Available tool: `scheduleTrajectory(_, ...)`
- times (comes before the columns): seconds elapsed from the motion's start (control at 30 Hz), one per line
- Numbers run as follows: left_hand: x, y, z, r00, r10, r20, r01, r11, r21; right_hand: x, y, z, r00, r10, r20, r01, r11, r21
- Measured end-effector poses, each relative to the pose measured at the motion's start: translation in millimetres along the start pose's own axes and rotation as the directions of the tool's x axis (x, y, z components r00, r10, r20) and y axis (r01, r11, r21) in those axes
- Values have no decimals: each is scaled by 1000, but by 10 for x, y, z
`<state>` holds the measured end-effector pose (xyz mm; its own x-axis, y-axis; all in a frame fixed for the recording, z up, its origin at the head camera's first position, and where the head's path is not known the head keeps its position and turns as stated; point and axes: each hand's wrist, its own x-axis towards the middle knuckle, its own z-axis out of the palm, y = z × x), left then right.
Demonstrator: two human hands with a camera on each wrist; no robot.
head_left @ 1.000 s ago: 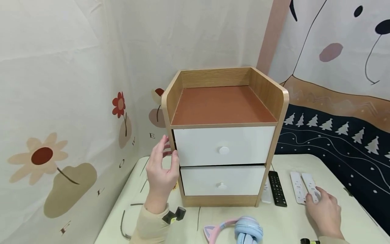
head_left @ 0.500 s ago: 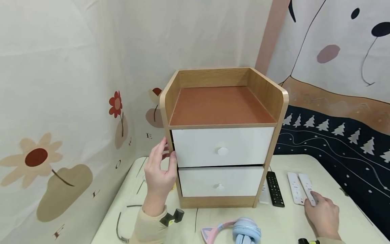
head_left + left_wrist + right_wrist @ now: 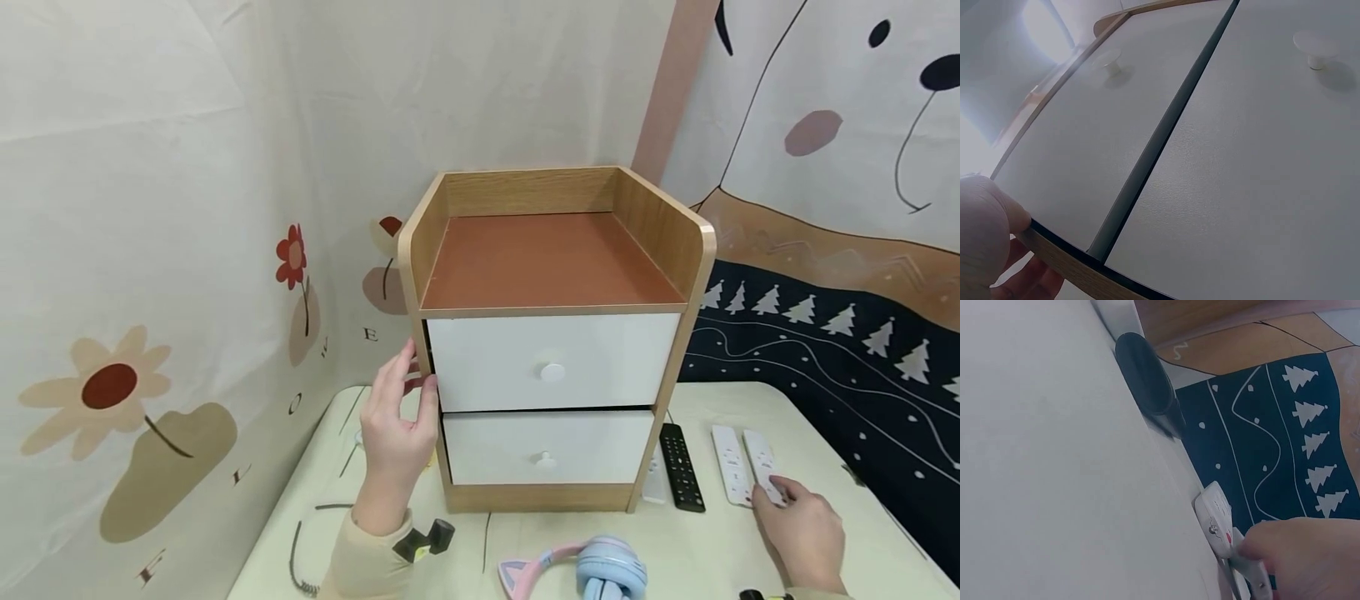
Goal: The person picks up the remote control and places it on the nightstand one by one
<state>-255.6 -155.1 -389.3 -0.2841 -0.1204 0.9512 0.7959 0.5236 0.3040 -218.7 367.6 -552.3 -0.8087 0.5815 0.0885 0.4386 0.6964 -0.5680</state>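
Note:
A small wooden drawer cabinet (image 3: 555, 496) with two white drawer fronts and a brown top shelf stands upright on the table. My left hand (image 3: 397, 442) grips its left front edge; in the left wrist view the thumb (image 3: 1013, 212) lies at the front edge and the fingers are behind the side panel. Both drawers look closed. At the right, my right hand (image 3: 804, 529) pinches the near end of a white remote control (image 3: 761, 454), which lies on the table. Another white remote (image 3: 731, 465) lies just left of it. The right wrist view partly hides the gripped remote behind the hand.
A black remote (image 3: 681, 467) lies beside the cabinet's right side, with a further white remote (image 3: 655, 479) partly hidden there. Blue and pink headphones (image 3: 611, 567) with a cat ear sit in front. Printed curtains (image 3: 187, 167) hang round the table.
The view shifts slightly. My left hand stays at the cabinet's edge, and my right hand stays on the white remote with its fingers slightly shifted toward its near end.

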Motion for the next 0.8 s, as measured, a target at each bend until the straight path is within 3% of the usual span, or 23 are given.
scheduleTrajectory(0.1,2,5,7,1000,2,4,-2,1000,6,-3,-11,-32,1000,10,-15,-9,999,48)
scheduleTrajectory(0.27,4,3,18,1000,6,2,-6,1000,20,0,-24,-41,994,4,-106,6,996,93)
scheduleTrajectory(0.47,2,-7,32,1000,6,-3,-6,1000,13,-26,-89,-82,973,-6,-229,47,984,171)
scheduleTrajectory(0.57,-12,-11,38,1000,-1,-6,1,1000,18,-54,-154,-108,946,-34,-324,110,969,222)
scheduleTrajectory(0.8,-40,0,28,1000,-6,-16,7,1000,24,-181,-409,-187,853,-126,-506,308,905,293)
